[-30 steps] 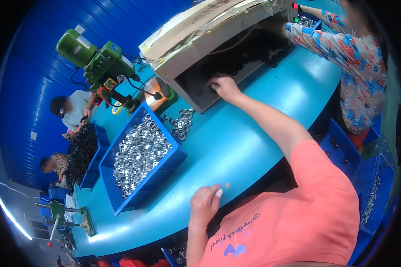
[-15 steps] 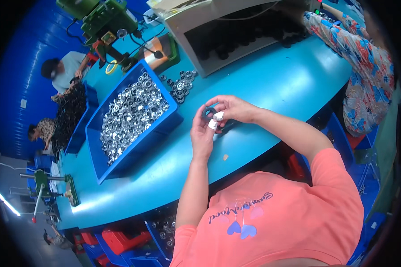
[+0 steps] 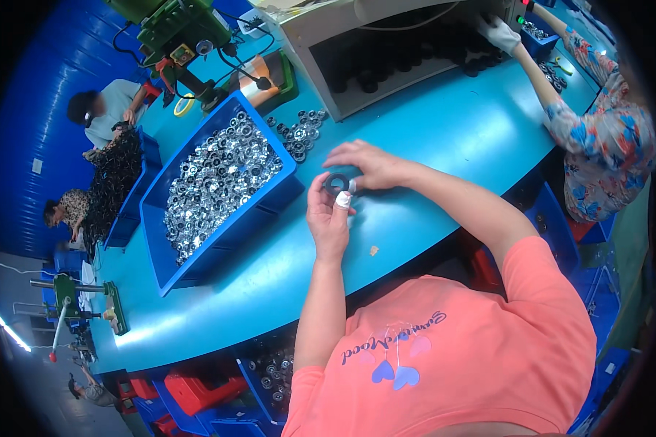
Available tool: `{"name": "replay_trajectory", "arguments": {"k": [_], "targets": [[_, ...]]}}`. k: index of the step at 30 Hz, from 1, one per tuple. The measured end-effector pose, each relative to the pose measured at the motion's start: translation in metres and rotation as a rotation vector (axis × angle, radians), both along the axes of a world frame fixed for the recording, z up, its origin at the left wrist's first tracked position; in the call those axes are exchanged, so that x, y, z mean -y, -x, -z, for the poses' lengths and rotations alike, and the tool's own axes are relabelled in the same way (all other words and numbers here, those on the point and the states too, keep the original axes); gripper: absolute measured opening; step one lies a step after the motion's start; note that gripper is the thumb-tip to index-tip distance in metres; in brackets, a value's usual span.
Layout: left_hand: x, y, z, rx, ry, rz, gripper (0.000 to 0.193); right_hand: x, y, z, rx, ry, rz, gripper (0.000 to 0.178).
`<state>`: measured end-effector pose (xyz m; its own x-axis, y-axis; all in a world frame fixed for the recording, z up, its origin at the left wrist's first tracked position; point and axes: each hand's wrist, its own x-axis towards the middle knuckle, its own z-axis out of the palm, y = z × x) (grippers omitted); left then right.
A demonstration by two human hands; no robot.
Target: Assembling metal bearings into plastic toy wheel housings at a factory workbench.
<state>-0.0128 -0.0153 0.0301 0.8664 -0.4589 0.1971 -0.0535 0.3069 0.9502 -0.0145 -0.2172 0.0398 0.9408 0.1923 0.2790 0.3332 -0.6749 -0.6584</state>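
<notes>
One black ring (image 3: 336,183) sits pinched in our left hand (image 3: 329,220), at three o'clock from the blue bin (image 3: 262,217), while our right hand (image 3: 374,167) has spread its fingers off the rim, seemingly leaving the left to support it.

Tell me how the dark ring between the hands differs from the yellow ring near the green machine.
Colour: the dark ring is blackish, while the yellow ring is bright.
Place: the dark ring is held up in the left hand; the yellow ring lies on the blue table.
Shared: both are round, with an open centre.
</notes>
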Motion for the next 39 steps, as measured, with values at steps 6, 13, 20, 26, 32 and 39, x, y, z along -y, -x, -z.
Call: {"name": "replay_trajectory", "arguments": {"k": [6, 13, 20, 26, 32, 39], "targets": [[0.002, 0.000, -0.003, -0.062, 0.129, 0.044, 0.050, -0.032, -0.013, 0.009, -0.010, 0.132, -0.025, 0.060], [-0.010, -0.008, 0.001, -0.282, 0.275, 0.136, 0.049, -0.044, -0.016, 0.015, 0.003, 0.136, -0.004, 0.047], [-0.020, -0.008, -0.001, -0.387, 0.469, 0.341, 0.047, -0.060, -0.027, 0.017, 0.021, 0.093, -0.195, 0.050], [-0.025, -0.020, 0.006, -0.541, 0.547, 0.281, 0.054, -0.041, -0.023, 0.020, 0.286, 0.142, -0.099, 0.025], [-0.026, -0.025, 0.001, -0.673, 0.504, 0.216, 0.058, 0.060, 0.010, -0.010, 0.085, 0.444, 0.366, 0.031], [-0.029, -0.030, 0.009, -0.717, 0.439, 0.231, 0.062, 0.050, -0.004, -0.020, 0.245, 0.513, 0.399, 0.037]]}}
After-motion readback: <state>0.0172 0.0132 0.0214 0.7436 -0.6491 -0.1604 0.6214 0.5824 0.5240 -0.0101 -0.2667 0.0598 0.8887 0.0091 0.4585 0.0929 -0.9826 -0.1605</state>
